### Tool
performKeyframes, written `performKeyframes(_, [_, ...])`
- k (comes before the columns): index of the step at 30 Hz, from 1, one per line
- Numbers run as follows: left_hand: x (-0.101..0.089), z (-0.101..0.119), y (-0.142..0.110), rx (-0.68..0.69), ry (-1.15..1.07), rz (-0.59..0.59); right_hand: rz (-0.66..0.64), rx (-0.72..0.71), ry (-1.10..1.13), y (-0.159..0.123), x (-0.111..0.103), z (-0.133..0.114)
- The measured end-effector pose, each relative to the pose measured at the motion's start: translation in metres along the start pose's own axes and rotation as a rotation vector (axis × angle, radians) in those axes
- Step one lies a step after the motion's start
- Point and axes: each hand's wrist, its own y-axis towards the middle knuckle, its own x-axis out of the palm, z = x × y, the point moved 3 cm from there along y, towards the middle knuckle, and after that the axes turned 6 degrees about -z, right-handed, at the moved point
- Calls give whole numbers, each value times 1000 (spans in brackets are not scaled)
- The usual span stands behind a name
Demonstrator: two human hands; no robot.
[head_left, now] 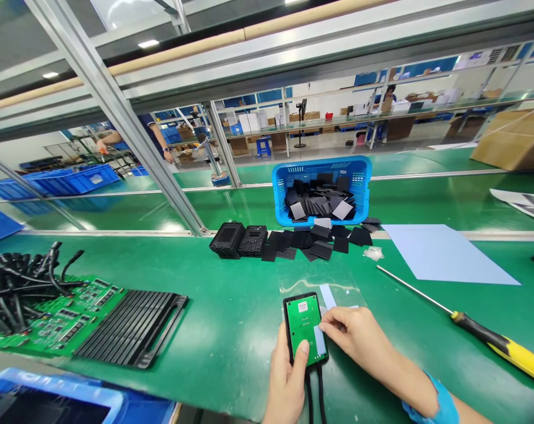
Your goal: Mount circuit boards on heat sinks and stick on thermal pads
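My left hand (288,377) grips a green circuit board (304,325) set in a black case, its thumb lying across the board's lower part. Two black cables (316,391) hang from the lower end of the case. With thumb and forefinger pinched, my right hand (352,335) presses at the upper end of a pale blue strip (319,340) on the right side of the board. Just behind the case, another pale strip (327,296) lies on a clear plastic sheet (284,287) on the green bench.
A blue basket (277,197) holds many black plates, with more plates (322,249) in front. Black housings (226,239) stand beside them. At right lie a screwdriver (483,335) and a pale sheet (447,253); at left, cabled circuit boards (85,306) and a ribbed black panel (134,324).
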Motion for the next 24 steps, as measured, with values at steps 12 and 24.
performKeyframes(12, [-8, -24, 7, -208, -309, -72, 110, 76, -40, 17, -20, 33])
performKeyframes(24, [-7, -19, 11, -215, -307, -102, 163, 147, -428, 34, -38, 81])
